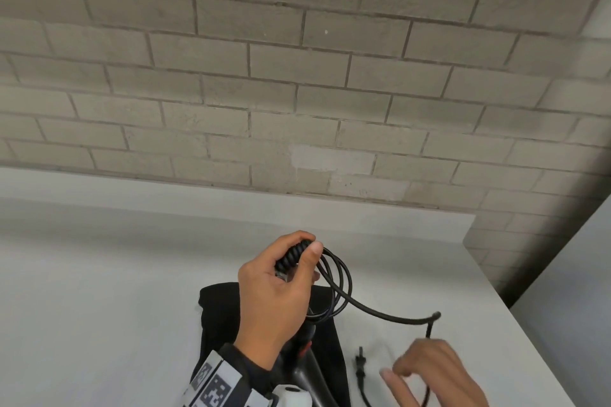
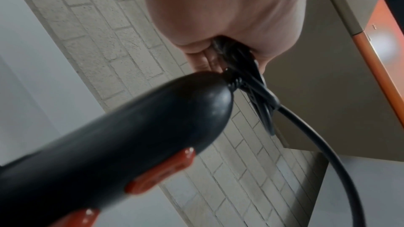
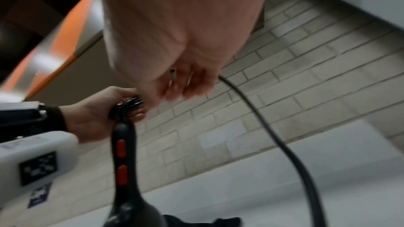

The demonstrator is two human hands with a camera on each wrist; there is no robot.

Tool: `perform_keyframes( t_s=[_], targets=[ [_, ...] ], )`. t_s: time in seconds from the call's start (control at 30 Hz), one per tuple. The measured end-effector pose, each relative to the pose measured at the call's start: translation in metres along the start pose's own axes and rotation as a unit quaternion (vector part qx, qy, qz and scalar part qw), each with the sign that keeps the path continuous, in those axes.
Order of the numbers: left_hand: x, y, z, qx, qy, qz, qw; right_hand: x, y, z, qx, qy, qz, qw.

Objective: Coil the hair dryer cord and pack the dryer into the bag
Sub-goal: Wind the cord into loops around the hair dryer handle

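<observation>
A white table (image 1: pixel 99 274) stands against a brick wall (image 1: pixel 297 76) (pale grey, mortar lines darker).

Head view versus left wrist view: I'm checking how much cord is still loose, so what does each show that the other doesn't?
Only the head view shows the plug lying on the table, the black bag and the right hand. Only the left wrist view shows the dryer handle's red buttons close up. Both show the left hand gripping the coiled cord.
</observation>
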State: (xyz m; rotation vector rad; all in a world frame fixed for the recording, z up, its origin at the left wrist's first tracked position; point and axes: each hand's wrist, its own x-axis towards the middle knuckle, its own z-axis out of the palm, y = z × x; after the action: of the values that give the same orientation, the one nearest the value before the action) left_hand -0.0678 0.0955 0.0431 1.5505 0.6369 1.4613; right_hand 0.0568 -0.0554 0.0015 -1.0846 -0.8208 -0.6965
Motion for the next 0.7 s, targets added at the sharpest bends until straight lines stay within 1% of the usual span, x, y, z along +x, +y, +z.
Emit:
perform_keyframes(
  t_s=[0.03,0.07,0.1,0.13,0.17,0.2,0.27,0.4,0.47,0.5,0.6,0.67,0.7],
  targets=[
    [-0.001,0.001,0.001,0.002,-0.003,-0.001,1.000,0.009,0.000,0.020,-0.029,-0.143,-0.010,0.989],
    [-0.001,0.002,0.002,0.005,-0.005,-0.001,1.000,0.006,0.001,0.013,-0.066,-0.233,-0.007,0.970],
    [-0.001,0.002,0.002,0.008,-0.006,0.000,1.000,-0.003,0.001,0.017,-0.099,-0.286,-0.003,0.953],
    [-0.001,0.003,0.002,0.012,-0.007,0.001,1.000,-0.006,0.009,0.013,-0.127,-0.300,-0.029,0.945],
    [-0.001,0.003,0.001,0.015,-0.006,0.001,1.000,0.000,0.008,0.014,-0.134,-0.338,-0.018,0.931],
    [0.000,0.003,0.001,0.017,-0.004,0.001,1.000,0.003,0.014,0.018,-0.147,-0.343,-0.044,0.927],
    [0.001,0.002,-0.001,0.019,0.002,0.002,1.000,0.007,0.007,0.034,-0.113,-0.402,-0.033,0.908],
    [0.000,0.004,-0.005,0.038,-0.008,0.016,0.999,0.030,-0.002,0.036,-0.030,-0.428,-0.044,0.902],
    [-0.001,0.005,-0.006,0.046,-0.024,0.027,0.998,0.051,-0.009,0.043,-0.008,-0.428,-0.055,0.902],
    [-0.001,0.005,-0.006,0.045,-0.037,0.030,0.998,0.062,-0.013,0.048,-0.005,-0.427,-0.049,0.903],
    [-0.003,0.008,-0.009,0.047,-0.095,0.054,0.993,0.089,-0.024,0.064,0.015,-0.432,-0.017,0.902],
    [-0.003,0.010,-0.011,0.052,-0.124,0.057,0.989,0.097,-0.026,0.075,0.044,-0.437,0.031,0.898],
    [-0.003,0.010,-0.011,0.052,-0.127,0.057,0.989,0.098,-0.026,0.080,0.058,-0.439,0.064,0.894]
  ],
)
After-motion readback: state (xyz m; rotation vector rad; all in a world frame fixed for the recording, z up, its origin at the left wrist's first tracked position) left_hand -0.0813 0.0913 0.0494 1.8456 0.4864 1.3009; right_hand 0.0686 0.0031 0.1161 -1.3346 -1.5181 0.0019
